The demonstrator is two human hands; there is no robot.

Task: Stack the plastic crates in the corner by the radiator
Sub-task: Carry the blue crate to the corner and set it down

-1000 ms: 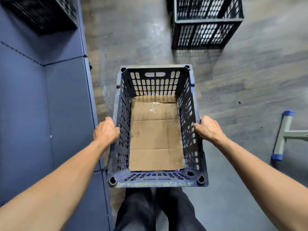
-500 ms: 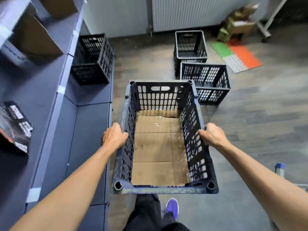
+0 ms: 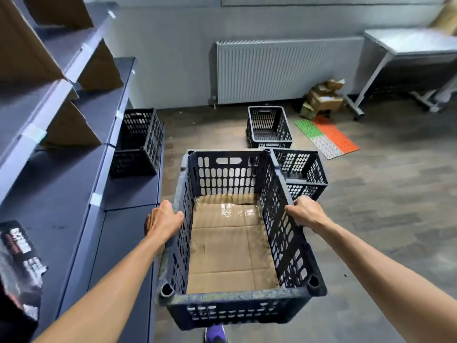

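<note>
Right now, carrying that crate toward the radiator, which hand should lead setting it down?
Probably the right hand: the floor crates lie ahead on its side of the held crate. The left hand runs along the shelving.

Pale wall (image 3: pixel 173 45), white radiator (image 3: pixel 284 70), grey wood-look floor (image 3: pixel 383 206), dark shelving (image 3: pixel 74 181) left, table (image 3: pixel 408 43) right

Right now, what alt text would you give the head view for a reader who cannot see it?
Both hands, left hand and right hand, carry a dark plastic crate lined with cardboard by its long rims. Ahead, two empty crates sit on the wood floor before a white radiator; another crate rests on the grey shelving at left.
</note>
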